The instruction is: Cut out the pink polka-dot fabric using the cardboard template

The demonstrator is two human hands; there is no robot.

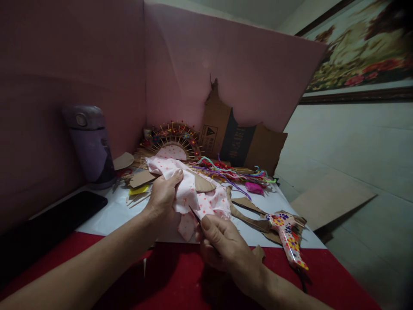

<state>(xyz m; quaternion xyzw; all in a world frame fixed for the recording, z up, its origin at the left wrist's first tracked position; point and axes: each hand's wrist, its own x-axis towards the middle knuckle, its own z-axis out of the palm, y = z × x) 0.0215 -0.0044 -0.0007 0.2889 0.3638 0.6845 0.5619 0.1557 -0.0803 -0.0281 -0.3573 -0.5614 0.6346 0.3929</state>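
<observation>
My left hand (164,189) is closed on a pale pink cloth with red dots (186,185), thumb on top, holding it up over the table. In my right hand (222,241) is a slim dark tool, its pointed tip (193,212) reaching the cloth's lower edge; it looks like scissors, though the fist hides most of it. A curved cardboard piece (205,182) lies against the cloth, right of my left hand. Behind stands a half-round fan shape (172,151) of sticks, with a dotted cloth centre and small coloured decorations around its rim.
A flower-patterned glue gun (288,237) lies at the right on cardboard scraps. Coloured pipe cleaners (226,172) and a bright pink packet (254,187) are behind the cloth. A purple bottle (92,146) and a black phone (64,211) are left. Torn cardboard (240,137) leans on the pink wall.
</observation>
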